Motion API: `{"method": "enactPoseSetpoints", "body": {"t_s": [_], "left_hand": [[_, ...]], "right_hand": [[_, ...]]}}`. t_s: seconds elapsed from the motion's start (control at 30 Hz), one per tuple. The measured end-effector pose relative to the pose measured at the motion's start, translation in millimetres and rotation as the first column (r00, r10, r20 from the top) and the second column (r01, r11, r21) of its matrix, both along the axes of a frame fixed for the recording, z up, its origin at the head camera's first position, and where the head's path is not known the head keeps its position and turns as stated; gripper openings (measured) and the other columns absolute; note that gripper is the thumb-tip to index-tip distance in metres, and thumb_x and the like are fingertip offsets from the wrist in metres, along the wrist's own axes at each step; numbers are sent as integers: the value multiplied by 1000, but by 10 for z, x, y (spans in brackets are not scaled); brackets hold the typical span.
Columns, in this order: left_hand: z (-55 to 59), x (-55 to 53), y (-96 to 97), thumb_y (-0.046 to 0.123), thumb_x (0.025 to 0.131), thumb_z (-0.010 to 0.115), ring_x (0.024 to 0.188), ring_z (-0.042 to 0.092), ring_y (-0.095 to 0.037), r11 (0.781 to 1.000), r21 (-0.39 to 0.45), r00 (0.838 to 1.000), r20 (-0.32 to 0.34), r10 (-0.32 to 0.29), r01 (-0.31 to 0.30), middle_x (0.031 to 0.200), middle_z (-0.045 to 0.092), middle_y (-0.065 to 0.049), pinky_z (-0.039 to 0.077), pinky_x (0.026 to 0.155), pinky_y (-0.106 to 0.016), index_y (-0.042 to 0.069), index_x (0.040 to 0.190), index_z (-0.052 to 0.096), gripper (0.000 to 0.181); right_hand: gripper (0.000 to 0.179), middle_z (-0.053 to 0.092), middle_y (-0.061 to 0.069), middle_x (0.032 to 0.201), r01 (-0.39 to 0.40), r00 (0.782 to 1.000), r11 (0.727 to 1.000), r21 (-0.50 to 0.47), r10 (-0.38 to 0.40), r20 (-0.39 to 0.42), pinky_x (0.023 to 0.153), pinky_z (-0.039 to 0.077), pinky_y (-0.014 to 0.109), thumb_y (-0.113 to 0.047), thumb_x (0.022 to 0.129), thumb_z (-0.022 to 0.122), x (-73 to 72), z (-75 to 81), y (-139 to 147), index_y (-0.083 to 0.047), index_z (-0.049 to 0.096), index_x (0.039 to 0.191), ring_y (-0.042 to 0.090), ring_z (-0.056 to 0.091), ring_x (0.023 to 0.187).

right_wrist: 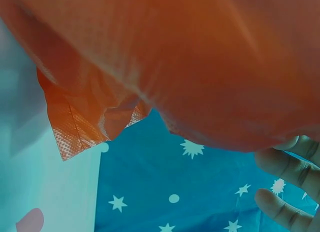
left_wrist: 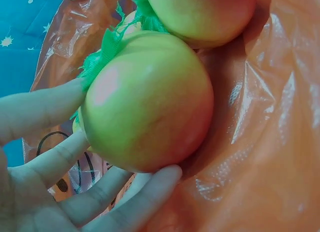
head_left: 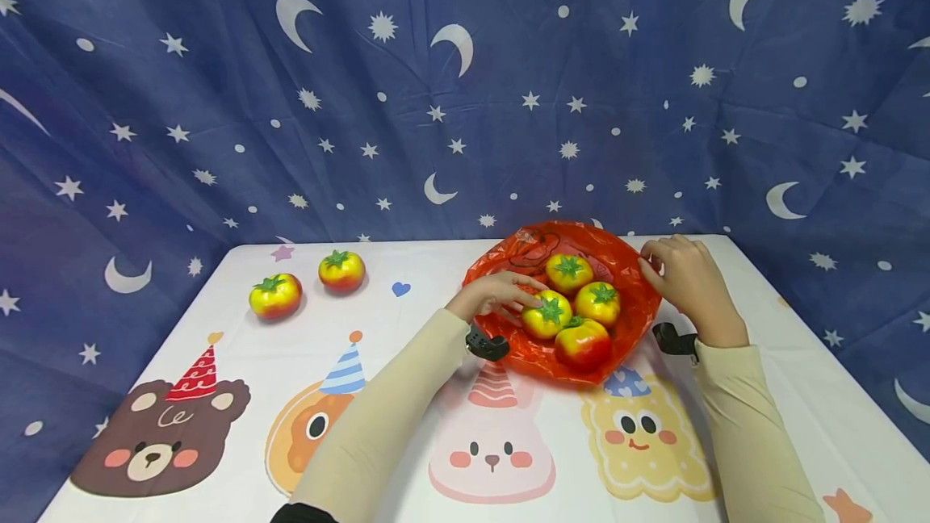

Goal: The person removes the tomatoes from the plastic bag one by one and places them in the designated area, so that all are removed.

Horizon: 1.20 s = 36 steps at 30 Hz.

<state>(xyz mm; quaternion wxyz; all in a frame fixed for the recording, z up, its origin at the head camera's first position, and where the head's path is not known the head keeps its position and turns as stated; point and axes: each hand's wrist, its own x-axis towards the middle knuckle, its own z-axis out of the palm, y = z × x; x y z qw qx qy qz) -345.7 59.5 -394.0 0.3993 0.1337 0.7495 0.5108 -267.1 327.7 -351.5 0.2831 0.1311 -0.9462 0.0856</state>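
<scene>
A red plastic bag (head_left: 534, 357) lies spread open at the right of the middle, with several yellow-and-red tomatoes inside. My left hand (head_left: 496, 295) reaches in over the bag's left edge. Its fingers are spread and fairly straight, touching the side of the leftmost tomato (left_wrist: 150, 102) in the bag, close by its green leafy top. On the far side, my right hand (head_left: 683, 277) pinches the bag's right rim between thumb and fingers. In the right wrist view the bag (right_wrist: 200, 67) covers most of the picture, and the fingertips (right_wrist: 272, 159) show at its edge.
Two more tomatoes, one nearer (head_left: 276, 297) and one farther back (head_left: 341, 271), lie at the table's left rear. The white tablecloth (head_left: 407, 329) has printed cartoon animals. A dark blue curtain (head_left: 465, 103) with moons and stars hangs right behind the table.
</scene>
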Motion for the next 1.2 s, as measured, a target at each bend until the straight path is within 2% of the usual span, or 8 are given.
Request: {"method": "enactPoseSetpoints", "body": {"t_s": [0.4,0.6,0.9,1.2], "left_hand": [[5,37,-25,15,88,65,112,52,-29,999,10,999,-33,32,-31,137,47,-12,53,93,-41,14,131,55,45],[-20,39,-34,15,88,65,107,54,-27,998,22,998,-19,56,-55,135,48,-12,54,91,-42,14,131,55,44],[-68,34,-54,16,88,64,108,55,-27,996,50,998,4,67,-67,134,49,-12,53,92,-42,14,134,52,47],[-105,41,-79,15,88,64,113,56,-31,989,102,994,35,105,-108,134,50,-13,53,92,-44,14,135,51,48]], "right_hand": [[3,61,9,63,2,1000,1000,-2,-2,11,67,46,47,-5,78,68,-25,-19,15,-3,66,79,27,52,70],[4,61,9,63,10,1000,1000,-1,-10,21,68,46,47,-6,78,68,-17,-15,14,-3,66,79,27,53,70],[4,61,8,63,6,1000,1000,-3,-6,16,68,46,47,-6,78,68,-14,-14,18,-3,66,79,27,53,70],[3,61,8,63,8,1000,1000,-7,-8,21,68,46,47,-6,78,68,-10,-16,25,-3,66,79,26,52,70]]}}
